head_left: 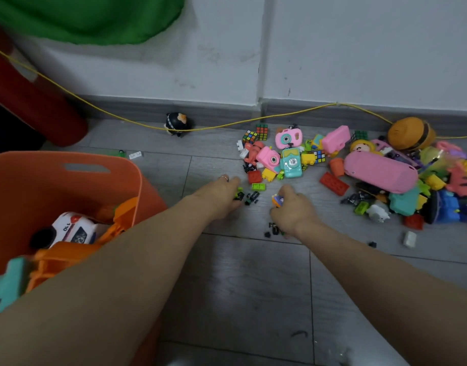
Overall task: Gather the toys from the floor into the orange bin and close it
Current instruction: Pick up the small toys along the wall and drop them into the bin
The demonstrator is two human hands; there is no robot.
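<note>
Both hands lowered to the grey plank floor. Left hand: fingers curled down onto small black-and-green brick pieces, pinching at them; ring on 1 finger. Right hand: fingers clenched round a small orange-and-blue toy, which shows between thumb and forefinger. Loose black bits just under the right wrist. Just beyond the fingertips: green flat brick, red brick, teal toy camera, 2 pink toy cameras, small puzzle cubes. Right of the right-hand fingers: main toy heap with a long pink case. Left of the left-hand fingers, beside the forearm: orange bin, open, partly filled, with a white toy car inside.
</note>
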